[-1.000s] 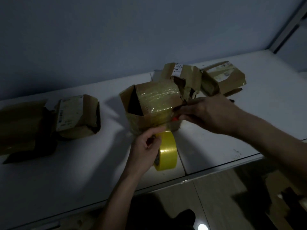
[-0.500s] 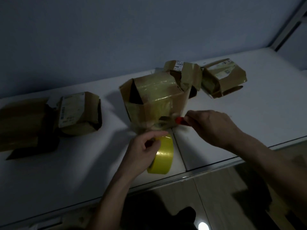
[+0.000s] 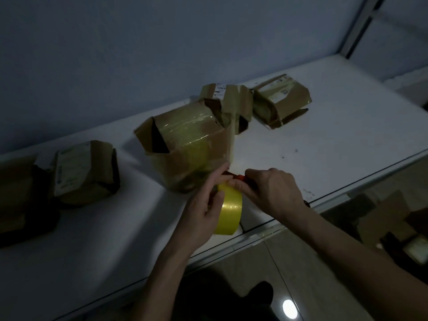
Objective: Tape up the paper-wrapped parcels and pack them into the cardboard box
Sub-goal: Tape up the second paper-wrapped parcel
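Observation:
A brown paper-wrapped parcel [image 3: 187,144] with glossy tape over its top and front stands in the middle of the white table [image 3: 335,140]. Just in front of it my left hand [image 3: 203,212] grips a yellow tape roll [image 3: 228,212] held on edge. My right hand [image 3: 271,191] holds a small orange-red cutter [image 3: 239,176] at the tape between roll and parcel, touching the left fingers. Two more wrapped parcels [image 3: 229,100] [image 3: 281,98] lie behind, and another [image 3: 85,170] lies at the left.
Dark brown packaging [image 3: 20,195] sits at the table's far left edge. The table's front rim runs diagonally below my hands. A cardboard box [image 3: 382,218] stands on the floor at the right. A grey wall backs the table.
My right hand came off the parcel's right side and moved down and left to meet the left hand at the tape roll. The parcel has tilted slightly.

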